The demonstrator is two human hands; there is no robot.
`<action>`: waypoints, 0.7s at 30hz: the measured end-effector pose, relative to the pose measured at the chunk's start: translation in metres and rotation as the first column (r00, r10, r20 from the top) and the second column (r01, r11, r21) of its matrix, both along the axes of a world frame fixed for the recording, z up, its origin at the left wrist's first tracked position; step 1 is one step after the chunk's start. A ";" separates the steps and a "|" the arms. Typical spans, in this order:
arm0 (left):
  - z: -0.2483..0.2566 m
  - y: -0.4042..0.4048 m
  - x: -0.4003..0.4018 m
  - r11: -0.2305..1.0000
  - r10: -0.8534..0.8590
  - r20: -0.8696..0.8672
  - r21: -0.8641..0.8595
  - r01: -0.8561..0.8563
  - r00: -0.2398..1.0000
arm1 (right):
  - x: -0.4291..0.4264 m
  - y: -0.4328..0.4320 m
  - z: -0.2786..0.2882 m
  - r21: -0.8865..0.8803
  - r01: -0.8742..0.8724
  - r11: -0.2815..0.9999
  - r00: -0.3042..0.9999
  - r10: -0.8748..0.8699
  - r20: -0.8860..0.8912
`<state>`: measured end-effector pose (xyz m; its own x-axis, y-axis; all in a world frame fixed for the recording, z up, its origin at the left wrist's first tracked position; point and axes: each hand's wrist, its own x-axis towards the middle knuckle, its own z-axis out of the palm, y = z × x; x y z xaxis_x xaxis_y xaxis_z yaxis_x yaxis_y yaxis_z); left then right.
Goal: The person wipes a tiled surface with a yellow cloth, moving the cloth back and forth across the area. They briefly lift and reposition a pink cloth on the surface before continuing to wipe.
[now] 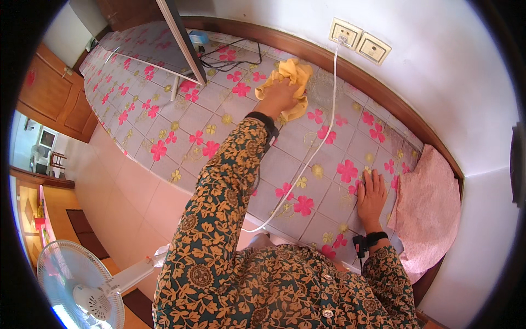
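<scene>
My left hand (281, 98) reaches far across the patterned tablecloth (263, 164), pressing down on a crumpled yellow cloth (296, 73). The yellow cloth bunches up beyond my fingers and spreads beside them; part of it is hidden under my hand. Palm down, my right hand (372, 198) rests on the tablecloth near the right end, holding nothing, with its thumb apart from the fingers. Right of it lies a pink cloth (429, 214) draped by the wall corner. Both wrists wear black straps with small devices.
A flat-screen television (152, 49) stands at the left on white feet. Behind it lie black cables (234, 63) and a blue box (199, 38). A white cord (316, 150) runs from the wall socket (346, 33) across the table between my hands. An electric fan (88, 288) stands lower left.
</scene>
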<state>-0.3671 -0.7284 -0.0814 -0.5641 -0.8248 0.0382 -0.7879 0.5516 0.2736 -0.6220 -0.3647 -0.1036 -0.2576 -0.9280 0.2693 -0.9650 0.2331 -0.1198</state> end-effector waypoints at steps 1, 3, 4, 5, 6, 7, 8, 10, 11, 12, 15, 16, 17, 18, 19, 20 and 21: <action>-0.002 0.005 0.007 1.000 -0.014 -0.021 -0.002 0.014 1.000 | -0.002 -0.001 -0.002 -0.005 -0.008 1.000 1.000 0.008 -0.001; -0.002 0.024 0.029 0.999 -0.050 0.035 0.012 0.050 0.998 | -0.002 -0.003 -0.003 -0.007 -0.017 1.000 1.000 0.017 -0.002; 0.004 0.038 0.039 0.997 -0.073 0.063 0.020 0.072 0.995 | 0.000 -0.002 -0.001 -0.001 -0.007 1.000 1.000 0.007 -0.004; 0.007 0.058 0.047 0.995 -0.095 0.068 0.038 0.092 0.993 | 0.001 -0.002 0.001 0.004 0.001 1.000 1.000 -0.001 -0.005; 0.012 0.082 0.053 0.990 -0.131 0.077 0.056 0.127 0.988 | 0.000 0.001 0.000 0.001 0.005 1.000 1.000 -0.005 -0.006; 0.008 0.107 0.070 0.981 -0.192 0.013 -0.030 0.192 0.981 | -0.001 0.001 -0.002 -0.009 -0.008 1.000 1.000 0.008 -0.004; 0.004 0.127 0.084 0.959 -0.264 -0.050 -0.121 0.257 0.963 | -0.002 -0.001 -0.003 -0.019 -0.013 1.000 1.000 0.013 -0.007; 0.021 0.162 0.089 0.954 -0.276 0.036 -0.108 0.279 0.960 | -0.004 0.000 -0.004 -0.002 0.014 1.000 1.000 -0.014 -0.015; 0.034 0.172 0.091 0.954 -0.273 0.083 -0.102 0.280 0.959 | -0.004 0.000 -0.005 0.005 0.019 1.000 1.000 -0.018 -0.015; 0.041 0.174 0.087 0.960 -0.207 0.140 -0.161 0.229 0.968 | -0.003 -0.001 -0.004 0.013 0.019 1.000 1.000 -0.019 -0.023; 0.043 0.165 0.064 0.972 -0.115 0.144 -0.190 0.141 0.983 | -0.002 0.000 0.000 0.027 0.034 0.999 0.999 -0.033 -0.038; 0.029 0.150 0.059 0.986 -0.134 0.045 -0.093 0.138 0.990 | 0.000 -0.001 0.001 0.025 0.026 0.999 0.999 -0.025 -0.033; 0.018 0.134 0.051 0.989 -0.146 -0.058 0.002 0.146 0.988 | 0.000 -0.002 0.001 0.021 0.021 1.000 0.999 -0.020 -0.031; 0.010 0.124 0.041 0.982 -0.187 -0.056 -0.051 0.184 0.981 | -0.001 -0.003 0.001 0.024 0.024 0.999 1.000 -0.024 -0.017; 0.005 0.116 0.030 0.970 -0.227 -0.051 -0.103 0.221 0.973 | 0.000 -0.003 0.002 0.026 0.026 0.999 1.000 -0.026 -0.001; 0.000 0.108 0.019 0.955 -0.264 -0.043 -0.154 0.254 0.964 | 0.001 -0.003 0.002 0.029 0.026 0.999 1.000 -0.026 0.015; -0.004 0.100 0.006 0.950 -0.285 -0.073 -0.155 0.272 0.956 | 0.000 -0.002 0.002 0.021 0.030 0.999 0.999 -0.030 0.019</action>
<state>-0.3607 -0.6285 -0.0852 -0.7589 -0.6176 0.2064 -0.5720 0.7837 0.2419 -0.6218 -0.3666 -0.1018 -0.2908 -0.9250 0.2447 -0.9550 0.2649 -0.1336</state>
